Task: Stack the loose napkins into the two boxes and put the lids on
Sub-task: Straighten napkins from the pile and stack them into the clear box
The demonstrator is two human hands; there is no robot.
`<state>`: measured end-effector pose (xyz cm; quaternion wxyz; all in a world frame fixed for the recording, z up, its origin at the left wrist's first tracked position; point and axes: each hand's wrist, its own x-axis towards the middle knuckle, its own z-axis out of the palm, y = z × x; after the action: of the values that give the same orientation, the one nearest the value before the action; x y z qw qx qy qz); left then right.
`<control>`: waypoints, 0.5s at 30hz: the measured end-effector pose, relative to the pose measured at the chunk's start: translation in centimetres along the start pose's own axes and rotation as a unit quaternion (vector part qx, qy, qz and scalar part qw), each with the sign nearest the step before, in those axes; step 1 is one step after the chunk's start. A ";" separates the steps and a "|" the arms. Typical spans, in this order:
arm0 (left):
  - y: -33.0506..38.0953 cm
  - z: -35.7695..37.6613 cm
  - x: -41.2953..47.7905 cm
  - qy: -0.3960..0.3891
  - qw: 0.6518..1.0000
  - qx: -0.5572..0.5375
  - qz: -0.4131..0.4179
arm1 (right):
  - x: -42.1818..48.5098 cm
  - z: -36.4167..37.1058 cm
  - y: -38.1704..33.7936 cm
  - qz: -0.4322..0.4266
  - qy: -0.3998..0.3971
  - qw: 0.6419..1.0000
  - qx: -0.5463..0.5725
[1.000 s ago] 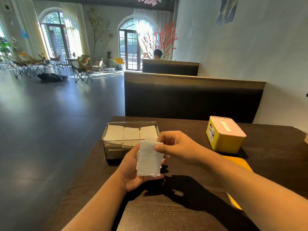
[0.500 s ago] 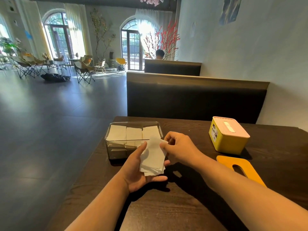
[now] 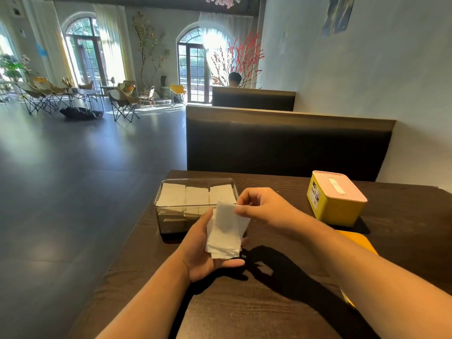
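The left hand, palm up, cradles a small stack of white napkins; the right hand pinches the top napkin's upper edge, just before the clear napkin box.

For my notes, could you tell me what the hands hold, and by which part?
The napkins: the left hand cradles their lower part in its palm; the right hand pinches the top edge.
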<state>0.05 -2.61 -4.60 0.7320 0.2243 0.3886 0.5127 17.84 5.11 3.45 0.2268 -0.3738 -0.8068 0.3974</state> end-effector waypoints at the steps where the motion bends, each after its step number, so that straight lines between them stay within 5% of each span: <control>1: 0.0 -0.1 0.0 -0.003 1.000 -0.002 0.005 | -0.2 -0.4 -0.7 -0.003 -0.032 0.999 0.021; 6: 0.3 0.3 -0.2 -0.017 1.000 -0.010 0.019 | 0.2 -0.8 -2.4 0.018 -0.094 0.994 0.045; 11: 0.0 0.0 -0.9 -0.065 0.998 0.017 0.003 | 1.1 1.4 -1.1 0.034 -0.028 0.993 -0.108; 15: -0.2 -0.1 -0.9 -0.046 0.995 0.083 0.002 | 1.0 2.1 0.4 0.049 0.003 0.995 -0.092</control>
<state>-0.04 -3.56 -4.51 0.7270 0.3085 0.3950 0.4694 16.02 5.06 2.04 0.1745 -0.4335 -0.8198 0.3309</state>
